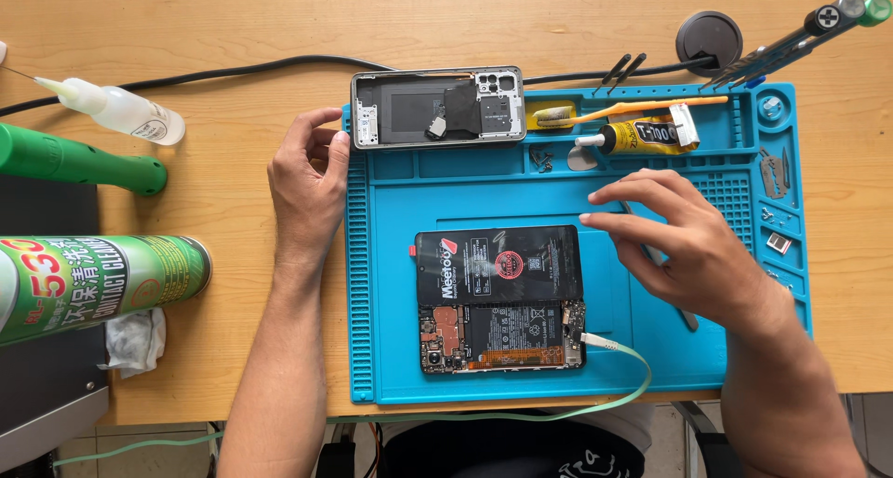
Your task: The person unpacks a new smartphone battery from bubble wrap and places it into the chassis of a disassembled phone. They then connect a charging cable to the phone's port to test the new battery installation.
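Note:
My left hand (309, 185) rests open on the wooden table at the left edge of the blue work mat (391, 199), fingertips close to the grey phone back cover (437, 107). Over the right side of the mat hovers my right hand (674, 236), fingers spread and holding nothing; a thin grey tool (688, 318) lies beneath it. In the middle of the mat lies an opened phone (502, 334) with its circuit board and battery showing, and a black screen panel (498, 264) lies just above it. A pale green cable (633, 366) is plugged into the phone's right end.
A yellow glue tube (642, 136), an orange pry tool (651, 109) and small screws sit in the mat's top trays. Left on the table: a green spray can (93, 283), a green handle (74, 160), a squeeze bottle (121, 109), a crumpled tissue (135, 338). Screwdrivers (809, 27) stand top right.

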